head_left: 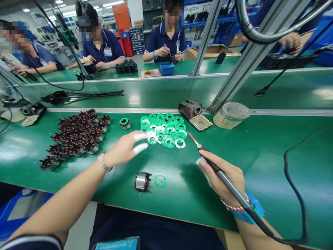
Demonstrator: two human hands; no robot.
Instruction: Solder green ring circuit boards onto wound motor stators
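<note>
My left hand [125,147], with white covers on two fingertips, reaches over the green table with its fingers apart and nothing in them. It is beside a pile of green ring-shaped boards [169,130]. My right hand [225,177] is closed around a black soldering iron [213,166], whose metal tip points up and left toward the boards. Nearer to me, a silver and black motor stator [142,181] lies on its side, with a single green ring board [160,180] just right of it. One stator with a green board on top [125,123] stands left of the pile.
Many copper-wound stators [78,135] cover the left of the table. Behind the boards are a metal iron stand [190,109], a tip-cleaning pad [201,122] and a round tub [231,115]. A slanted metal post [241,66] rises behind; people work across the bench. The iron's cable [293,184] curves at right.
</note>
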